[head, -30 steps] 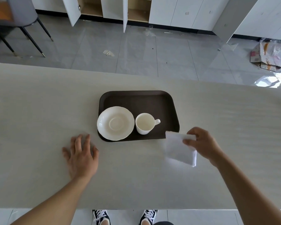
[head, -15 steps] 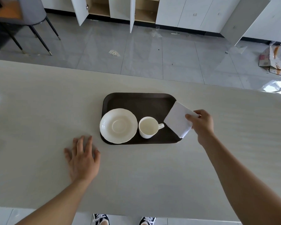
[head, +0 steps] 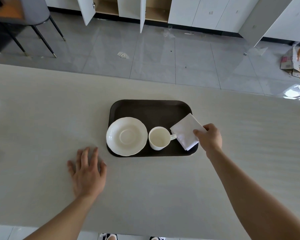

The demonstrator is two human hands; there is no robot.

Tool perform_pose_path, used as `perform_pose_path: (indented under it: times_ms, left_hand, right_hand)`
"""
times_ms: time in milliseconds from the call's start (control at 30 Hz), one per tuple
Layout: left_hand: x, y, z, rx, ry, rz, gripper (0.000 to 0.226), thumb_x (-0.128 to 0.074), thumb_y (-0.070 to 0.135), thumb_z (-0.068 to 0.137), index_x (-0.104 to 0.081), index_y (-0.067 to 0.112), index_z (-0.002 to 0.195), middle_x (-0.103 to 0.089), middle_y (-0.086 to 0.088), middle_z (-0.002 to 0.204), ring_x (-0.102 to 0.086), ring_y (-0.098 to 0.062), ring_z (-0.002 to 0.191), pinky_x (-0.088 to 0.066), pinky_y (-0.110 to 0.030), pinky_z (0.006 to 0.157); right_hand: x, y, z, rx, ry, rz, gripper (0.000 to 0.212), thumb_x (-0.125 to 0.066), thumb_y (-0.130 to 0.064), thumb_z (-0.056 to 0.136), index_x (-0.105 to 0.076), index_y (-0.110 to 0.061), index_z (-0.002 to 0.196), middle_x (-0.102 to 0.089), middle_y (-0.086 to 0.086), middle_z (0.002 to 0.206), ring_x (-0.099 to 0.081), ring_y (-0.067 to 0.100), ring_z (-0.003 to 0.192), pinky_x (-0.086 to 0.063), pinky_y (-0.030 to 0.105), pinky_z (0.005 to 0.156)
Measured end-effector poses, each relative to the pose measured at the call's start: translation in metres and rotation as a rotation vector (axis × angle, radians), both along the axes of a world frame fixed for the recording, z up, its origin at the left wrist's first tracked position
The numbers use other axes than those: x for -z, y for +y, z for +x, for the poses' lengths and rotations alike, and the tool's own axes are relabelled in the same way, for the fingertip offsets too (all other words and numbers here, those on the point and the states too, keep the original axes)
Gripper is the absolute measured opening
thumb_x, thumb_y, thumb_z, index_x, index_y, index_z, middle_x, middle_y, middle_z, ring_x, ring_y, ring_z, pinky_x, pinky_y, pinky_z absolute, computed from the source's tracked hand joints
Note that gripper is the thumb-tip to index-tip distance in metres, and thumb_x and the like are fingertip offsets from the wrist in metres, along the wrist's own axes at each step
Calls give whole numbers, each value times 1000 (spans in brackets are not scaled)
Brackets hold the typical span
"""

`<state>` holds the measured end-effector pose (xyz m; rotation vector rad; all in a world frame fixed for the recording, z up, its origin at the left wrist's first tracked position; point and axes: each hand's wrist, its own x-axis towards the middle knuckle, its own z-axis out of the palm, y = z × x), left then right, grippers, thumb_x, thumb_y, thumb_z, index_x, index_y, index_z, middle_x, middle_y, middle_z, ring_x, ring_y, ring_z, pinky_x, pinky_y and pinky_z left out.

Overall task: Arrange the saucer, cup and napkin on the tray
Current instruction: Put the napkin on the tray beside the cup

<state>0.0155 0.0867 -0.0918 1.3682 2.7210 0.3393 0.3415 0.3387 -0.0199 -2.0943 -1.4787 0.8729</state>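
Dark brown, your rounded rectangular plastic tray (head: 151, 108) carries the scalloped white ceramic saucer (head: 126, 136) at 9 o'clock, the white handled cup (head: 158, 138) just beside it, and at 3 o'clock the folded white napkin (head: 184, 131) pinched by your right hand (head: 210, 138), while your left hand (head: 87, 172) lies flat, fingers spread, on the pale table (head: 42, 135).

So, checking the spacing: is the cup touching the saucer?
Apart. The head view shows a dark strip of tray between cup and saucer.
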Motion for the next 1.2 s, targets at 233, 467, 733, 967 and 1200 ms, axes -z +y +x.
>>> perform_pose_path:
  times_ms: [233,467,733,967,1200]
  left_hand:
    - [-3,0,2,-4,-2,6,62,-33,42,87,-50,18,142,-42,-13,149,-31,-36,146,-14,-62,118]
    - [-3,1,3,-1,3,25,62,-35,41,86,-50,17,141,-42,-13,149,-31,-35,146,-14,-62,117]
    - [5,0,-1,4,24,19,60,-36,41,86,-48,20,141,-41,-11,148,-30,-34,145,-15,-62,116]
    - [-1,0,0,-2,14,1,59,-37,38,87,-50,20,141,-44,-13,149,-33,-36,144,-17,-63,117]
    - [0,0,0,-15,6,8,56,-39,37,88,-50,21,141,-44,-12,149,-33,-35,144,-17,-62,117]
  right_hand:
    - [8,1,6,-104,-121,-45,26,-70,-31,82,-52,-17,95,-58,-3,85,-55,23,75,-40,32,61]
    - [6,-4,8,-196,-211,-18,47,-71,-31,83,-52,-14,123,-58,5,110,-58,31,99,-41,34,75]
    - [-8,-13,5,-324,-367,116,47,-70,-25,85,-54,-13,127,-55,11,124,-46,33,116,-42,40,88]
    - [-23,-14,-8,-403,-393,296,38,-69,-20,86,-62,-15,123,-60,8,123,-47,31,115,-47,37,79]
    - [-41,-4,-44,-595,-372,388,27,-69,-23,87,-67,-19,114,-66,1,113,-53,25,109,-47,33,74]
